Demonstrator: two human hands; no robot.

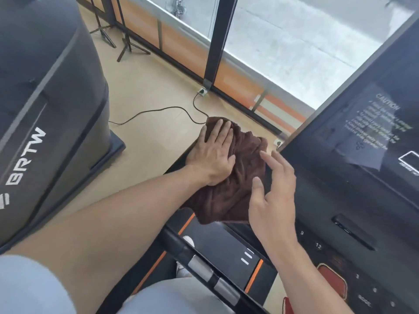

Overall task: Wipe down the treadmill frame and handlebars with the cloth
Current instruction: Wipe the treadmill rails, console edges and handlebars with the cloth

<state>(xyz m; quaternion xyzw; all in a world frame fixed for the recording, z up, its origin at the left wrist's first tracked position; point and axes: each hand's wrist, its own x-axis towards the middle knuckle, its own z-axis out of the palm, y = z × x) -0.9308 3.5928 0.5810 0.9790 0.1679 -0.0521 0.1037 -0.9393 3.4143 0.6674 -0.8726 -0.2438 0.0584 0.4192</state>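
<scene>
We see the brown cloth (235, 177) bunched and draped over the left edge of the treadmill console (353, 200), hiding whatever part of the frame lies beneath it. The left hand (215, 152) lies flat on top of the cloth, its grip spread with fingers extended and palm pressing down; the heel of the palm and the underside of the fingers are out of sight against the fabric. The right hand (274, 196) hovers just beside the cloth's right edge, fingers loosely fanned and apart, holding nothing; we cannot tell whether its thumb touches the cloth.

The console's screen carries a caution notice (381, 123) whose smaller lines are too blurred to read. Numbers on the lower panel are partly legible, and the red shape (333, 282) near the bottom is cut off by the right forearm. Below the hands, a handlebar (204, 270) with silver sensor plates runs diagonally, and the belt deck (222, 248) shows only in part. A neighbouring machine (45, 109) on the left is cropped by the edge. A cable (158, 111) runs across the floor (147, 87) to a socket.
</scene>
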